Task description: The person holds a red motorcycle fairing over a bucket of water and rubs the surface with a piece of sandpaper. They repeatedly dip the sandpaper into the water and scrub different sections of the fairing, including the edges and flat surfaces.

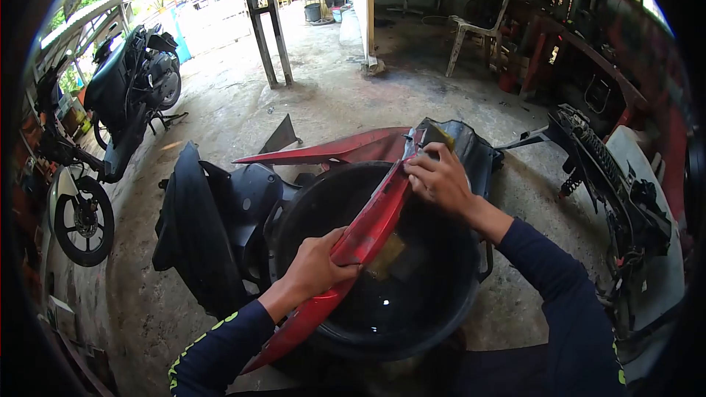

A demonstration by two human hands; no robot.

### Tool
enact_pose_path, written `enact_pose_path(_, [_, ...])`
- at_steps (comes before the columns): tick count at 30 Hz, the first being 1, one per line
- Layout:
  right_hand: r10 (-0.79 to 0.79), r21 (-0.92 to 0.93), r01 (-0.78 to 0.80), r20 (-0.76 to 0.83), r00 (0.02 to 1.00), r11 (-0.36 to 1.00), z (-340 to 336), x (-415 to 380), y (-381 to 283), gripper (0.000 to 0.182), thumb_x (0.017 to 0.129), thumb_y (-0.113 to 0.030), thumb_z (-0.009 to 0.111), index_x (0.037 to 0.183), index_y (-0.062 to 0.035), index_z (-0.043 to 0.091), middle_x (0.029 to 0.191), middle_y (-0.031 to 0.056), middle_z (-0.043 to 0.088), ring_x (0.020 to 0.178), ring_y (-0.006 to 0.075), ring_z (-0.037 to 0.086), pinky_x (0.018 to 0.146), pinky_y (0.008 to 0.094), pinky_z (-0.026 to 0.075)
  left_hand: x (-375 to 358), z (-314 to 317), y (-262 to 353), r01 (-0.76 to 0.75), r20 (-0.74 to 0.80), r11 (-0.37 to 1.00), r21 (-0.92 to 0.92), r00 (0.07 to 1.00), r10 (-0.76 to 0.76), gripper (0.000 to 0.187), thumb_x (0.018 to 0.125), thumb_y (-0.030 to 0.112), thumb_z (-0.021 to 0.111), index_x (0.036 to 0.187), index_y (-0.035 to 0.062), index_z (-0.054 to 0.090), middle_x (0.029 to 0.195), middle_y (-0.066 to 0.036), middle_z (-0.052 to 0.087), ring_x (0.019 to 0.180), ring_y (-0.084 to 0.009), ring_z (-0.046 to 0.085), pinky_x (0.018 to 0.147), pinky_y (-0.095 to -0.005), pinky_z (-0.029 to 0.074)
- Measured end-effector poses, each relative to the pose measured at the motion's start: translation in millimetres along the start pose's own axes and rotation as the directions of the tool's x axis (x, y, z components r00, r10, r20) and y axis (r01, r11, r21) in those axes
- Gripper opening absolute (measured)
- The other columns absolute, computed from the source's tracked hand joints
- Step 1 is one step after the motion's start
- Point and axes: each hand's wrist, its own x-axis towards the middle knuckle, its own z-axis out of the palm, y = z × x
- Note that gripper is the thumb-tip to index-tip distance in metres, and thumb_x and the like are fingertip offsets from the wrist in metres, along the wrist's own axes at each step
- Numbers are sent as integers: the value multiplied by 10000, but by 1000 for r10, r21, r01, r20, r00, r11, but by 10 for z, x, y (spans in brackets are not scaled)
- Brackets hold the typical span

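Observation:
A long red panel (pixel 365 237) slants over a black basin (pixel 471 301) that holds dark water. My left hand (pixel 315 268) is wrapped round the middle of the panel, thumb on top. My right hand (pixel 436 179) is closed at its upper end, fingers bent and pressed against the edge; something small and pinkish shows at the fingertips, too small to name. A yellowish piece (pixel 387 256) lies in the basin under the panel. Behind the basin rests another red panel (pixel 353 145).
Black plastic panels (pixel 195 224) lie left of the basin, with a dark grey part (pixel 471 148) behind it. A motorcycle frame (pixel 603 176) stands at the right. Motorcycles (pixel 132 88) are at the left, a plastic chair (pixel 482 28) at the back.

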Motion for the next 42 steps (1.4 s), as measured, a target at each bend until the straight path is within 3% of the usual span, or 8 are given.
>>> enact_pose_path(6, [-150,104,147,21,988,984,-110,-190,-465,340,815,-157,763,1155,-150,765,1180,9,706,1199,294,565,1065,493,487,-52,-2,18,-6,19,994,113,1000,4,711,748,240,868,1371,6,615,1037,-267,741,993,-418,729,879,-437,587])
enact_pose_path(8, [32,-15,-32,19,999,999,13,-108,-37,325,823,-162,765,1148,-147,766,1197,10,706,1216,297,564,1066,480,486,-40,2,37,5,20,996,86,1000,-7,711,748,237,866,1372,8,615,1039,-266,741,995,-416,729,880,-436,587])
enact_pose_path(14, [-73,52,72,21,997,996,-87,-247,-513,304,834,-151,764,1134,-106,758,1245,33,703,1251,344,548,1024,458,514,-52,47,28,13,35,997,77,999,-16,719,750,223,875,1382,4,611,1053,-254,747,1002,-386,746,889,-409,586])
enact_pose_path(18, [100,-57,-95,83,992,994,-26,-158,54,341,909,-174,684,1224,-45,713,1288,102,680,1292,304,572,1125,465,464,-46,78,162,88,48,995,36,995,-90,708,752,204,880,1378,8,614,1061,-237,754,1001,-374,756,887,-397,589])
enact_pose_path(20, [56,-169,-27,166,985,985,58,-336,-200,350,893,-218,684,1202,-58,712,1317,87,656,1275,407,574,822,422,646,-16,126,192,76,48,993,85,996,-81,706,747,201,877,1376,16,616,1058,-241,752,1000,-383,750,884,-406,591])
enact_pose_path(23, [-61,-199,97,178,982,975,-150,-435,-681,410,849,-225,692,1191,0,722,1315,150,646,1288,470,558,914,471,608,-59,167,161,42,44,988,147,998,-49,709,740,221,864,1375,31,612,1035,-250,747,981,-415,733,870,-447,590])
enact_pose_path(27, [104,-340,-52,137,985,939,-97,-203,-207,405,869,-154,608,1198,56,717,1289,178,653,1279,513,548,998,541,548,-54,159,242,84,71,988,133,993,-94,712,738,242,848,1377,37,608,1022,-259,743,970,-438,721,865,-483,588])
enact_pose_path(42, [-70,-261,104,138,988,960,-82,-203,-651,379,859,-147,620,1142,74,742,1236,195,671,1304,509,529,1044,584,510,-53,101,169,62,-6,991,122,998,-61,688,742,215,842,1368,33,622,1034,-268,741,981,-435,724,871,-465,592])
